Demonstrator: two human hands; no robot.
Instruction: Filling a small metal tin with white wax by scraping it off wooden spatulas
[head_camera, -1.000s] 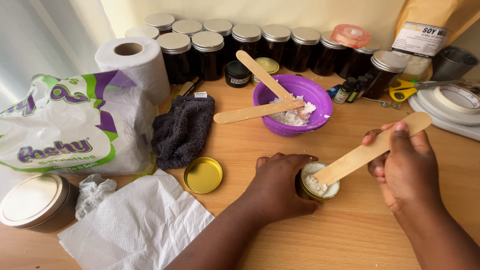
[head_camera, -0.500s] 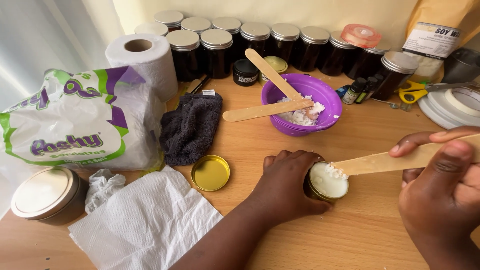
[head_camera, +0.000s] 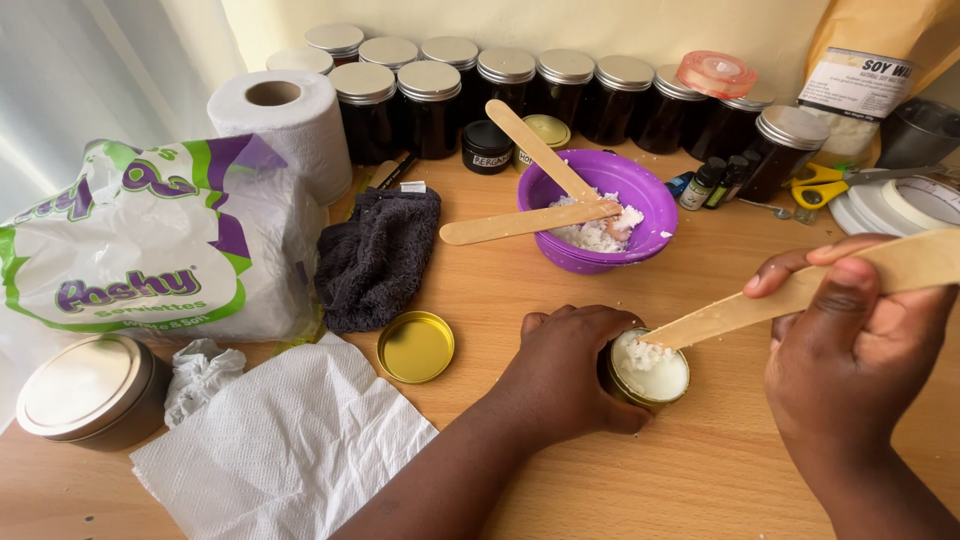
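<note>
I see the left hand (head_camera: 565, 365) wrapped around a small round gold tin of white wax (head_camera: 650, 368) on the wooden table (head_camera: 720, 470), fingers curled tight on its side; the right hand (head_camera: 850, 340) pinches a flat wooden stick (head_camera: 790, 295) whose tip rests on the wax. Just left lies a loose gold lid (head_camera: 415, 346); behind stands a purple plastic bowl (head_camera: 655, 205) with two more sticks

Left hand (head_camera: 565, 365) reaching in from below, fingers curled tight in a sideways grip, right hand (head_camera: 855, 345) raised beside it, thumb and forefinger pinched, wrist bent inward
</note>
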